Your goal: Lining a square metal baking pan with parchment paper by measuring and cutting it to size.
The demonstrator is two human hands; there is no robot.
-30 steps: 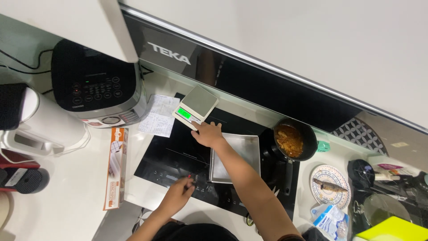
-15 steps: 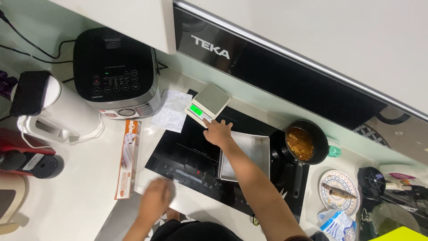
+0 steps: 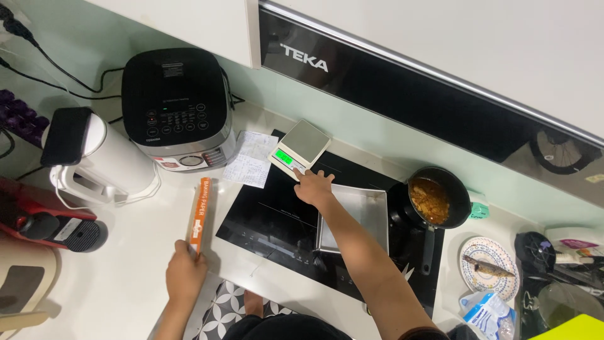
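The big black induction hob (image 3: 277, 220) fills the middle of the white counter (image 3: 126, 289), and behind it to the left stands the black rice cooker (image 3: 179, 107), with a white kettle (image 3: 100, 157) further left. On the hob sits a square metal baking tin (image 3: 365, 208), empty as far as can be seen, and right of it a black saucepan (image 3: 438, 200) holding an orange-brown dish. Now to the small kitchen scale (image 3: 301, 147), perched at the hob's back edge, its display lit green: the right hand (image 3: 313, 187) reaches across, fingers curled with a fingertip pressed at the scale's front edge by the display, so it looks like the scale is being set or zeroed right now. Meanwhile the left hand (image 3: 185, 272) is down at the near end of the long orange box of baking paper (image 3: 200, 215), which lies flat on the counter just left of the hob; the fingers rest over that end, touching it, but whether they have closed around it cannot be told from here. A handwritten paper sheet (image 3: 251, 160) lies between cooker and scale. Far right, a patterned plate (image 3: 489, 261) carries a small fish. By my judgement, the next move calls for a firm grasp on the box's end and a clean lift, keeping it clear of the tin's rim.
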